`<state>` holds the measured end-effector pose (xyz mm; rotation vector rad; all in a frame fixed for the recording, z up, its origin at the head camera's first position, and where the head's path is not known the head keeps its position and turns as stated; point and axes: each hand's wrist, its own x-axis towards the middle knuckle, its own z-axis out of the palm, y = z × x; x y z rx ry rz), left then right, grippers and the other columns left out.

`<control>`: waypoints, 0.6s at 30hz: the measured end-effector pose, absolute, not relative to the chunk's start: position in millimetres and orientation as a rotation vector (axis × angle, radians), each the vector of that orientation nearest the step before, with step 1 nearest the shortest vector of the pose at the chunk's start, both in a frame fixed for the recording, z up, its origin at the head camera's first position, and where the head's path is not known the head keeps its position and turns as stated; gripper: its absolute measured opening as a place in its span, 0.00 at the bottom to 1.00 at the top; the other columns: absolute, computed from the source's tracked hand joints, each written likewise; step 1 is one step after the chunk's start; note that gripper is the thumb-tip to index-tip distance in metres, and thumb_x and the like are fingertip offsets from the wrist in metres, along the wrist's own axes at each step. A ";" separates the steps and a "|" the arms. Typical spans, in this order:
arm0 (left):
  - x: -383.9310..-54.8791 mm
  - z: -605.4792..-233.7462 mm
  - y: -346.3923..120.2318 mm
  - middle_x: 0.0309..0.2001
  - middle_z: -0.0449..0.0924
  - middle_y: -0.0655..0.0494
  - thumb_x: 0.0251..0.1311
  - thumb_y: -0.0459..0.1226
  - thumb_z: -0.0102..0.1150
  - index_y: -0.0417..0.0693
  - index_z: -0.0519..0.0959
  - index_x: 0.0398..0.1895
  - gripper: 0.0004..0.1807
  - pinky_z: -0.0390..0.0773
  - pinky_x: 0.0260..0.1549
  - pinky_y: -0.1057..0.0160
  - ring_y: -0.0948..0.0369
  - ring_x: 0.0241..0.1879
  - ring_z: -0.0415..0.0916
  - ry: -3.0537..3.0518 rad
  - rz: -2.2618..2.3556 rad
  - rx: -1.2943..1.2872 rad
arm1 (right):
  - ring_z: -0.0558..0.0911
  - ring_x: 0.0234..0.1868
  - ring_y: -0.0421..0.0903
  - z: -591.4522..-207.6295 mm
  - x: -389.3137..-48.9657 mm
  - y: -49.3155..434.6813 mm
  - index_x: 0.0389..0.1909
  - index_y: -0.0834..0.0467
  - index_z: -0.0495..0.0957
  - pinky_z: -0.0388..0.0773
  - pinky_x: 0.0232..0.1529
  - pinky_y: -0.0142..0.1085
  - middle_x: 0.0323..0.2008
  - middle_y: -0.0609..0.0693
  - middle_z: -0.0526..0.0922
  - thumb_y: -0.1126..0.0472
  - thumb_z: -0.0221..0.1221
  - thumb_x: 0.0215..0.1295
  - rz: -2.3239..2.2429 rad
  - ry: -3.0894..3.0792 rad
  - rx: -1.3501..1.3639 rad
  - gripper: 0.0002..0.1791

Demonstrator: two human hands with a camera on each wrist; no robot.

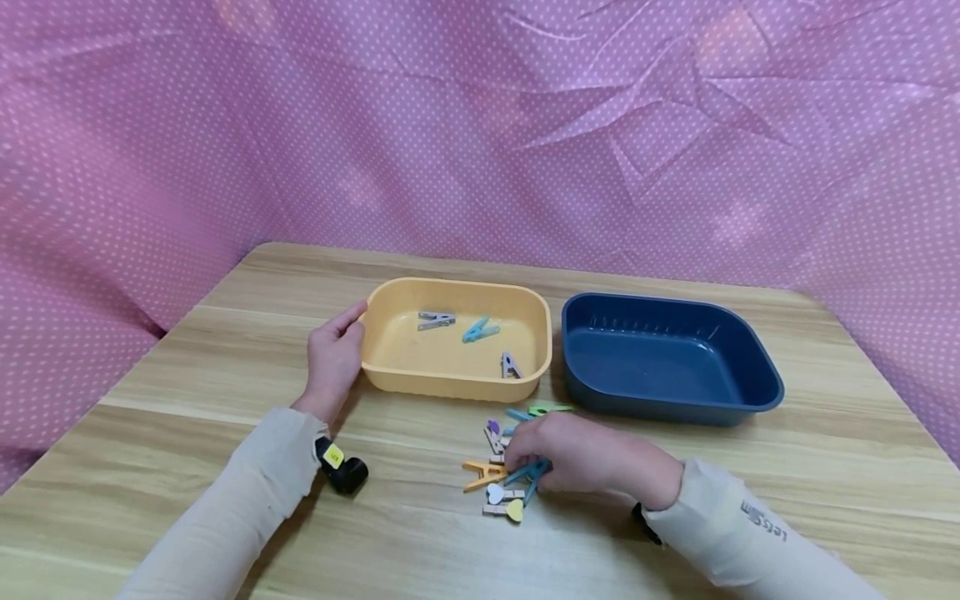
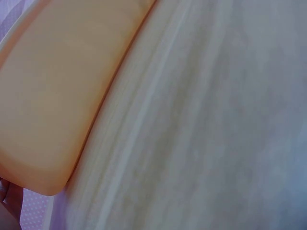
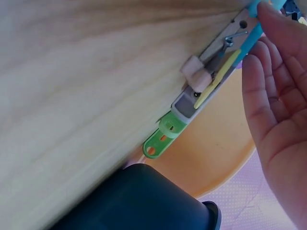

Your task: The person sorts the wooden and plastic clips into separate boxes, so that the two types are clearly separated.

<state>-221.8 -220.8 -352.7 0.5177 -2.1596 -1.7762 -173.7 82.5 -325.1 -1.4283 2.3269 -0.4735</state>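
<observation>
At the left end of a yellow plastic bin [image 1: 442,387], my left hand [image 1: 335,354] holds the side, with its fingertips at the rim. In the left wrist view only a bit of fingers [image 2: 14,199] shows by the bin's corner. My right hand [image 1: 573,450] is down at a small pile of clothespins, pinching a blue clothespin [image 1: 534,473] between thumb and fingers. Around it lie an orange clothespin [image 1: 483,475], a green clothespin [image 1: 549,410] and wooden ones with a white heart [image 1: 495,493] and a yellow heart [image 1: 514,510]. The right hand hides part of the pile.
Inside the yellow bin are two grey clothespins [image 1: 436,319] and a light blue clothespin [image 1: 478,330]. A dark blue bin [image 1: 667,404] stands just right of it. Pink dotted cloth [image 1: 480,150] hangs behind the wooden table [image 1: 187,400].
</observation>
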 end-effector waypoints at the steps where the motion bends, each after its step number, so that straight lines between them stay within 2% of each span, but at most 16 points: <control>1: -221.9 -352.6 -220.9 0.63 0.68 0.57 0.66 0.35 0.43 0.49 0.72 0.60 0.20 0.70 0.56 0.67 0.64 0.61 0.65 -2.161 -1.776 0.519 | 0.75 0.38 0.32 -325.0 -173.8 81.9 0.39 0.51 0.82 0.76 0.44 0.27 0.37 0.38 0.80 0.73 0.65 0.45 -0.458 2.328 -1.438 0.20; 8: -221.3 -351.3 -220.6 0.63 0.68 0.56 0.66 0.35 0.42 0.49 0.72 0.60 0.20 0.70 0.57 0.66 0.64 0.60 0.66 -2.162 -1.780 0.524 | 0.75 0.39 0.32 -325.9 -174.3 79.5 0.39 0.51 0.82 0.76 0.44 0.27 0.39 0.38 0.81 0.75 0.63 0.44 -0.408 2.322 -1.451 0.21; 18: -221.1 -351.2 -220.4 0.64 0.66 0.57 0.66 0.36 0.41 0.51 0.71 0.61 0.21 0.70 0.57 0.66 0.64 0.61 0.65 -2.185 -1.784 0.541 | 0.75 0.34 0.32 -326.0 -174.7 80.0 0.38 0.52 0.82 0.75 0.38 0.24 0.35 0.39 0.81 0.76 0.62 0.41 -0.445 2.317 -1.419 0.22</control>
